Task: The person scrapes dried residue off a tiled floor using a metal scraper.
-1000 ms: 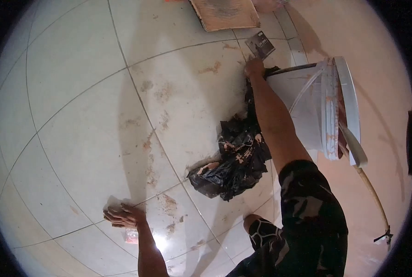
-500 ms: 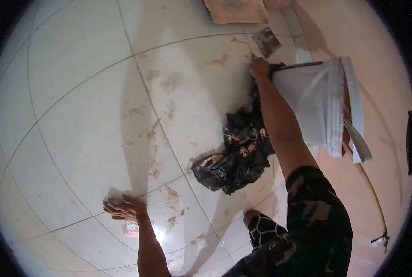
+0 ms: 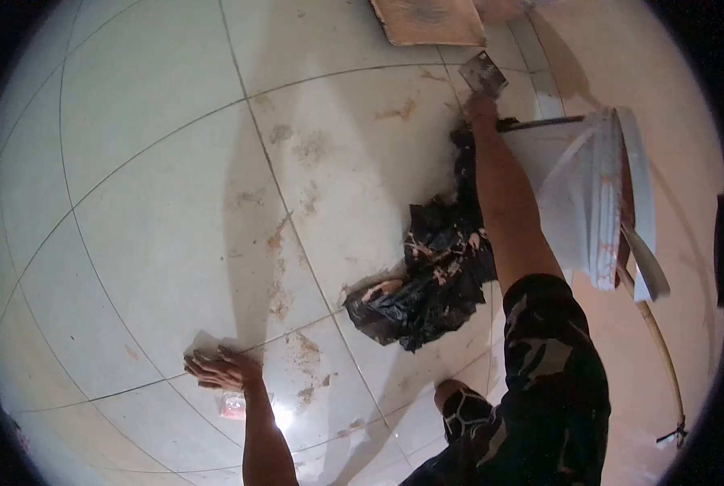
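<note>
My left hand (image 3: pixel 222 368) rests flat on the tiled floor (image 3: pixel 151 267), its fingers stretched out and holding nothing. Close beside its wrist lies a small clear packet with something pinkish-red in it (image 3: pixel 234 406). My right hand (image 3: pixel 481 107) reaches far forward to the near edge of a dark, square, flat piece (image 3: pixel 484 74) with faint marks on it. Its fingers are blurred, so whether they grip the piece cannot be made out. Below my right forearm a crumpled black plastic bag (image 3: pixel 427 283), smeared with pinkish-brown matter, spreads over the tiles.
A white plastic bucket (image 3: pixel 552 190) lies on its side to the right, its rim smeared reddish. A thin bent stick (image 3: pixel 662 348) runs down from it along the wall (image 3: pixel 678 243). Cardboard (image 3: pixel 431 23) lies at the far end. Brown dirt streaks (image 3: pixel 279 283) mark the floor.
My right hand has moved from beside the dark square piece up to its near edge. My left hand stays planted on the floor. The whole view has shifted slightly.
</note>
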Available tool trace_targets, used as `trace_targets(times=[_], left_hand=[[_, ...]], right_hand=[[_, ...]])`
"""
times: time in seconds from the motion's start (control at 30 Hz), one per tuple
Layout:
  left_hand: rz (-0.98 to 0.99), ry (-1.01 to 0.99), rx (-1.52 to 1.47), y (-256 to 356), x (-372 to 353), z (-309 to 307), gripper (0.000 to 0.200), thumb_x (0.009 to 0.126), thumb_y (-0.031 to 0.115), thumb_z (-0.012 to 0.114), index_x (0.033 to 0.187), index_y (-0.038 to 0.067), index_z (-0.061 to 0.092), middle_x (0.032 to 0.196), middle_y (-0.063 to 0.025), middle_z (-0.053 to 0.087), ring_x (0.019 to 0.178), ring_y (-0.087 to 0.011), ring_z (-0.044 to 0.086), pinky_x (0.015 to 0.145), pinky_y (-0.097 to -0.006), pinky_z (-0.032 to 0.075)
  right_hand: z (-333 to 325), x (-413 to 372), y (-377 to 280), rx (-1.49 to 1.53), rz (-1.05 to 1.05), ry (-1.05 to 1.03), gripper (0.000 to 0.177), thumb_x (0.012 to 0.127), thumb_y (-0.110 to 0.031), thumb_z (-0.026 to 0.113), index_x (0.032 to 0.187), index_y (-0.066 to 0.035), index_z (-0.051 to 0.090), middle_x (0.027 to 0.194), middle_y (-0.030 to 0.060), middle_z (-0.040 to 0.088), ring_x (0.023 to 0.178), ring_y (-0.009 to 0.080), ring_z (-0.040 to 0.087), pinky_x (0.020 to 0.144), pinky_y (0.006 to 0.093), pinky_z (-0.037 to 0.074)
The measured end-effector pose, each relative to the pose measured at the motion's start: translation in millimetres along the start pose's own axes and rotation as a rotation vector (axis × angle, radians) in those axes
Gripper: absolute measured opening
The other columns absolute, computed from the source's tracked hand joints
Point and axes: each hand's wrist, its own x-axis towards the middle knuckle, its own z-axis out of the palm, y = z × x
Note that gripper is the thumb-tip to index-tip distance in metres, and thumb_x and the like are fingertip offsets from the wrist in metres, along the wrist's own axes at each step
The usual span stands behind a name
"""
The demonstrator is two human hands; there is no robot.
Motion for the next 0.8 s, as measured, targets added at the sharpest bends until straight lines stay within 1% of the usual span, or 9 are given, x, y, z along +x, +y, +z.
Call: trace_targets(times=[0.13,0.2,0.23,0.3,0.43,0.53,0.63,0.73,0.8], left_hand=[[0.045,0.03,-0.015,-4,2,1,0.059,0.088,0.049,0.027,0.127,0.004,0.03,0.134,-0.0177,0.026,0.128,-0.0333,0.018,0.097,-0.0561,0.015],[0.084,0.025,-0.017,-5,0,-3,0.059,0.089,0.049,0.027,0.126,0.004,0.031,0.134,-0.0177,0.027,0.127,-0.0337,0.019,0.097,-0.0558,0.016],[0.103,0.024,-0.029,-6,0,-5,0.059,0.089,0.049,0.027,0.126,0.004,0.031,0.134,-0.0177,0.027,0.127,-0.0337,0.019,0.097,-0.0558,0.016],[0.085,0.047,0.014,-4,-1,0,0.059,0.089,0.05,0.027,0.127,0.005,0.031,0.134,-0.0174,0.027,0.127,-0.0334,0.02,0.097,-0.0553,0.017],[0.022,-0.003,0.02,-8,-3,-7,0.059,0.089,0.049,0.027,0.127,0.005,0.03,0.134,-0.0169,0.026,0.127,-0.0328,0.02,0.097,-0.0547,0.016],[0.053,0.0,-0.03,3,1,-1,0.059,0.088,0.049,0.028,0.128,0.006,0.029,0.135,-0.0161,0.025,0.127,-0.0318,0.019,0.097,-0.0539,0.015],[0.015,0.002,-0.025,2,0,-7,0.06,0.088,0.051,0.026,0.128,0.006,0.03,0.136,-0.0155,0.021,0.128,-0.0321,0.018,0.097,-0.0559,0.016],[-0.017,-0.054,0.018,-4,-1,-3,0.061,0.088,0.052,0.026,0.128,0.007,0.029,0.137,-0.0149,0.021,0.128,-0.0321,0.018,0.098,-0.0562,0.014],[-0.012,-0.054,0.007,-3,-3,-4,0.061,0.088,0.053,0.025,0.129,0.007,0.029,0.137,-0.0144,0.022,0.129,-0.0319,0.017,0.099,-0.0562,0.012]], right_hand=[[5,-20,-13,0.192,0.161,0.181,0.033,0.082,-0.028,0.052,0.104,-0.004,0.059,0.106,0.0145,0.057,0.097,0.0281,0.058,0.078,0.0391,0.049],[9,-55,-9,-0.356,-0.305,0.12,0.031,0.082,-0.028,0.052,0.101,-0.004,0.06,0.105,0.016,0.058,0.096,0.0288,0.058,0.079,0.0406,0.049],[23,-43,5,-0.351,-0.283,0.118,0.031,0.082,-0.028,0.052,0.101,-0.004,0.06,0.105,0.016,0.058,0.096,0.0288,0.058,0.079,0.0406,0.049],[57,8,13,-0.179,-0.215,0.35,0.025,0.076,-0.019,0.052,0.091,-0.001,0.062,0.101,0.018,0.058,0.094,0.0322,0.058,0.078,0.0415,0.048],[28,-9,-9,0.106,-0.035,0.095,0.027,0.083,-0.023,0.049,0.094,-0.002,0.062,0.098,0.0177,0.06,0.092,0.0318,0.059,0.078,0.0432,0.049],[31,-2,-5,-0.06,-0.16,0.256,0.025,0.079,-0.019,0.05,0.094,-0.003,0.062,0.1,0.0175,0.059,0.093,0.0323,0.058,0.078,0.0428,0.048],[-8,-20,-23,0.246,0.091,0.176,0.025,0.082,-0.021,0.048,0.089,-0.002,0.062,0.099,0.0187,0.06,0.091,0.0328,0.059,0.075,0.0437,0.049],[-11,-28,-17,0.076,-0.126,0.058,0.027,0.083,-0.021,0.048,0.091,0.0,0.062,0.101,0.0197,0.059,0.092,0.0334,0.058,0.076,0.0442,0.049],[-5,-41,-15,0.109,-0.057,0.121,0.028,0.083,-0.022,0.047,0.092,0.0,0.061,0.101,0.02,0.059,0.093,0.0339,0.058,0.076,0.0442,0.049]])
